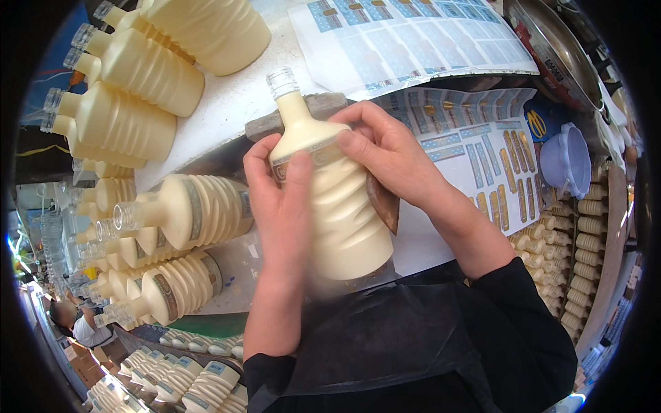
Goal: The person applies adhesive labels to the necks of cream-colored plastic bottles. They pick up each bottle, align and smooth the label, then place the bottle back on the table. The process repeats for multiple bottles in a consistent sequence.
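Observation:
A cream bottle (344,227) with a spiral-ribbed body and a clear threaded mouth lies tilted in front of me, its neck pointing away. My left hand (279,189) grips its left shoulder, thumb pressed on the narrow grey patterned label (313,153) that bands the bottle. From the right, my right hand (389,148) closes around the other shoulder, its thumb at the label's right end. Behind the neck sits a rough grey block (323,105). A brown wedge-shaped piece (383,204) shows beside the bottle, below my right hand; its kind is unclear.
Plain cream bottles (120,124) lie at the upper left, labelled ones (196,210) below them. Sticker sheets (413,41) cover the far table, with more gold and blue stickers (482,158) at right. A lavender bucket (566,162) and a metal pan (551,41) stand farther right.

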{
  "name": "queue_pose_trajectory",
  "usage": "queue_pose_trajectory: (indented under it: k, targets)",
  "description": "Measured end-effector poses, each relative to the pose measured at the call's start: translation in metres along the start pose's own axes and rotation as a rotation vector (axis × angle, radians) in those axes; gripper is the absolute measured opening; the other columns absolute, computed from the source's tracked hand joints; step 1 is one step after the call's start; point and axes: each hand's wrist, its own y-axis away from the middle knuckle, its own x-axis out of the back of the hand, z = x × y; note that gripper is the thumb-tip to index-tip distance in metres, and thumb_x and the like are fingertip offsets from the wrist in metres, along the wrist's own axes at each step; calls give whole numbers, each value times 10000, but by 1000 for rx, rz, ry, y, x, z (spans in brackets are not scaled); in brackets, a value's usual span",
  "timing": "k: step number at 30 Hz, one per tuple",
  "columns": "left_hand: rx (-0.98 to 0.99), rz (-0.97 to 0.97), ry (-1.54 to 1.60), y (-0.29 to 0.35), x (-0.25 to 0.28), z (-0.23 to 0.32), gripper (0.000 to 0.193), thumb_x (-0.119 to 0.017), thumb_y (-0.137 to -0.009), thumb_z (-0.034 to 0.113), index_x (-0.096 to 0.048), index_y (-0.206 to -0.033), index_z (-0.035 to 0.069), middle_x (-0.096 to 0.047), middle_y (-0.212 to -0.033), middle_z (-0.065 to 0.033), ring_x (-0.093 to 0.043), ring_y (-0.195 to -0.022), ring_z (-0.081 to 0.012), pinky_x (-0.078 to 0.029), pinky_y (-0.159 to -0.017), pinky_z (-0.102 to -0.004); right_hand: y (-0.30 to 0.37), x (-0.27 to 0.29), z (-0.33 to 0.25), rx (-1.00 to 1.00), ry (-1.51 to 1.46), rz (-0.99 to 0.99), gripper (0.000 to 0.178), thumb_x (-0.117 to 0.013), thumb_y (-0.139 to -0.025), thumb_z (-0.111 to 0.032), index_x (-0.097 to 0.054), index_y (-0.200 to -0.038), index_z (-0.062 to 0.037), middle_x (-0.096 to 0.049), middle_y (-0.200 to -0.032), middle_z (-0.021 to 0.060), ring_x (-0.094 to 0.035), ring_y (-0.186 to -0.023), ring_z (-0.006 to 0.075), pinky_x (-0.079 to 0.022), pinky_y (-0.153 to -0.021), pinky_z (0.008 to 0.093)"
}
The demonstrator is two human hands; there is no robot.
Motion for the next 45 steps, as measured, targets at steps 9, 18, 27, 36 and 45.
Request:
queue_pose_trajectory:
  k: [9, 18, 27, 36, 45]
  targets:
    - [39, 18, 75, 0, 1, 0, 447, -560, -1056, 299, -444, -1375, 9, -569, -1254, -144, -555, -1112, -171, -463, -991, -332, 2, 27, -11, 18, -240, 117, 254, -577, -1005, -133, -665, -1220, -30, -643, -1066, -3, -586, -976, 83, -480, -894, 260]
    - [41, -25, 4, -1, 3, -2, 429, -503, -1080, 308, -447, -1382, 8, -583, -1261, -151, -567, -1116, -174, -467, -984, -326, 29, -13, -34, 382, 513, 394, 282, -728, -915, -32, -704, -1190, 25, -753, -1041, 92, -695, -913, 111, -560, -798, 259]
    - [134, 12, 216, -1, 5, 0, 430, -415, -1124, 353, -495, -1362, 4, -623, -1239, -119, -612, -1097, -172, -498, -982, -333, 32, -2, -19, 471, 556, 586, 255, -753, -878, 14, -715, -1130, 7, -760, -1022, 116, -720, -891, 154, -573, -781, 286]
    - [215, -122, 357, -4, 16, -13, 417, -420, -1123, 309, -513, -1372, -12, -637, -1258, -133, -625, -1127, -177, -501, -1002, -345, 42, -3, -24, 642, 403, 339, 116, -668, -904, -18, -718, -1007, -34, -720, -995, 108, -703, -920, 221, -549, -810, 316]
    - [38, -58, 164, -2, 20, -3, 420, -495, -1104, 318, -558, -1331, -30, -647, -1231, -99, -610, -1098, -137, -492, -984, -303, -1, -8, -25, -37, 376, 164, 482, -747, -883, -442, -672, -1073, -5, -656, -803, 95, -641, -782, 200, -507, -733, 351]
